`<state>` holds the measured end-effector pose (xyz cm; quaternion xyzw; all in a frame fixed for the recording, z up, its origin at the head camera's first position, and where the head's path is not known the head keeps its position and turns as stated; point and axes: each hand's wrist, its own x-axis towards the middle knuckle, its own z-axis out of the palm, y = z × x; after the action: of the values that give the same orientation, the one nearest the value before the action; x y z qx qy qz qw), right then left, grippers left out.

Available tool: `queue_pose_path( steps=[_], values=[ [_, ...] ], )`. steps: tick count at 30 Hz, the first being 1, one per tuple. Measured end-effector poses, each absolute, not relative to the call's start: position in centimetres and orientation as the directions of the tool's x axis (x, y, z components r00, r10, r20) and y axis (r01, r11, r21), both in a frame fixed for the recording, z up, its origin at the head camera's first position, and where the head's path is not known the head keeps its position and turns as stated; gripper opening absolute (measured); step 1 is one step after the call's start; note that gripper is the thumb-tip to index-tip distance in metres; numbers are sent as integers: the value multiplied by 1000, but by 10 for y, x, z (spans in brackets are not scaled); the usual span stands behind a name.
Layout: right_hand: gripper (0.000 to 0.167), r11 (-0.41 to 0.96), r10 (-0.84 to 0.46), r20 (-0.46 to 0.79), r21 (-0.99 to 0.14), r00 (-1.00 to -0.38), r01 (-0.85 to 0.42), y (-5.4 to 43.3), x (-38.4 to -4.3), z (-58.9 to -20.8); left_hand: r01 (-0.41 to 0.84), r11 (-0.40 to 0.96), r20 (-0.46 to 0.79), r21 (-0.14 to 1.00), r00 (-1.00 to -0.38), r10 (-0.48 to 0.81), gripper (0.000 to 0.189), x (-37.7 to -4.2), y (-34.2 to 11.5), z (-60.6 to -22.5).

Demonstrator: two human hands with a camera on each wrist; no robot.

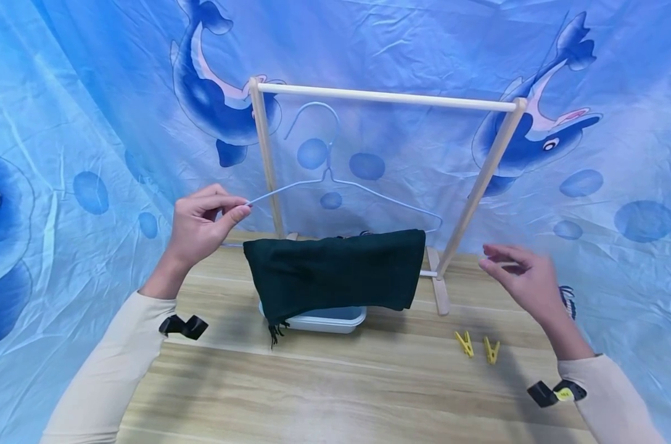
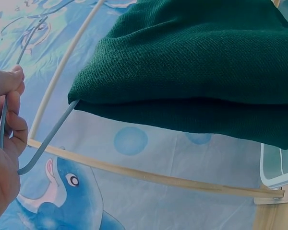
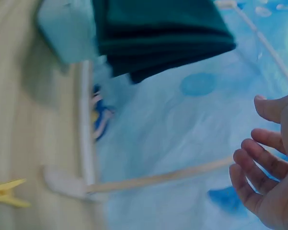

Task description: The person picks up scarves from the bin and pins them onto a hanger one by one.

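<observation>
Hanger (image 1: pixel 329 169) is gripped by left hand (image 1: pixel 199 225) alone; right hand (image 1: pixel 523 279) loose, empty. Cloth (image 1: pixel 335 271) could be shed by tilting.

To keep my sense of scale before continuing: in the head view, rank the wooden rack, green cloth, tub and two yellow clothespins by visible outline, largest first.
1. Wooden rack
2. Green cloth
3. Tub, partly hidden by the cloth
4. Left clothespin and right clothespin: too alike to rank

Clothespins (image 1: pixel 467 347), tub (image 1: pixel 325 324), rack (image 1: pixel 388 97) on table (image 1: pixel 291 388)
</observation>
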<state>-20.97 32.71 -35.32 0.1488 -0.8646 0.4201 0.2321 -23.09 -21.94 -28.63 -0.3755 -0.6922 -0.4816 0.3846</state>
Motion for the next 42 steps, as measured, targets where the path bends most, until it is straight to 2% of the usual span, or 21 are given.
queue_pose_path(
  steps=[9,16,22,28,42],
  values=[
    [38,706,44,386,-665,-921,-245,355,-197,-428,880,276,887,387,-436,148,8,-231,-219,-287],
    [50,746,152,269,-663,-951,-68,366,-182,-463,870,284,883,403,-451,128,6,-232,-218,-289],
    [54,734,194,206,-679,-959,3,373,-170,-481,869,276,882,410,-455,123,5,-233,-218,-291],
    [56,740,189,185,-673,-964,15,377,-162,-494,867,277,881,414,-458,120,6,-235,-219,-291],
    [68,793,255,86,-589,-963,157,375,-160,-506,869,285,880,405,-455,136,8,-235,-217,-289]
  ],
)
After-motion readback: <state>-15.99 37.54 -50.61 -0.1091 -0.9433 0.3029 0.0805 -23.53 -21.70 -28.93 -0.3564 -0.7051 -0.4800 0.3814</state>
